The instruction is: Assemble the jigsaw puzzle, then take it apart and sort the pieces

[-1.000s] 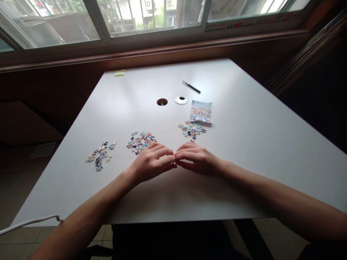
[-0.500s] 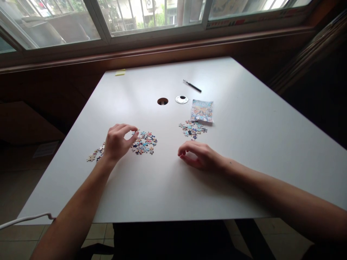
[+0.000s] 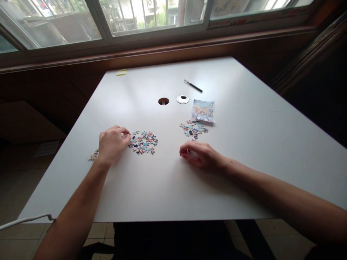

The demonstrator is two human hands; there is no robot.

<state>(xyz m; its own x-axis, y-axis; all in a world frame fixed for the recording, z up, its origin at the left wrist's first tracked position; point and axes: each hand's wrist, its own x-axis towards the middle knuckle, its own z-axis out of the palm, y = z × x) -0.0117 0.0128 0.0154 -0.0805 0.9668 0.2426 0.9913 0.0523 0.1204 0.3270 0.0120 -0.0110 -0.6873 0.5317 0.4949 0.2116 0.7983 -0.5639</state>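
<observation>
We are seeing our left hand (image 3: 112, 142) bending its fingers at the left edge of the middle pile (image 3: 143, 142) of jigsaw pieces, thumb and forefinger tips coming close together; we cannot tell whether they are pinching a piece. Our right hand (image 3: 199, 153) is curling over the table (image 3: 230, 195), thumb tucked beneath the bent fingers, and we cannot tell whether anything is sitting inside them. Just beyond it, the right pile (image 3: 193, 129) is lying near the packet (image 3: 203, 111), while the left pile (image 3: 93, 155) is showing only partly behind our left hand and wrist.

On the packet we are making out pale lettering along the far edge, too blurred for reading, with large cartoon eyes on the near side. Its print is facing up and its top is pointing towards the window (image 3: 157, 16). The loose pieces are pointing every way, sharing no single long axis that we are finding.

Farther off, a round cover (image 3: 179, 101) is lying beside the table's hole (image 3: 163, 99). Beyond, a pen (image 3: 193, 86) is slanting, its dark end pointing near and right. A yellow slip (image 3: 121, 72) is resting by the far left corner.
</observation>
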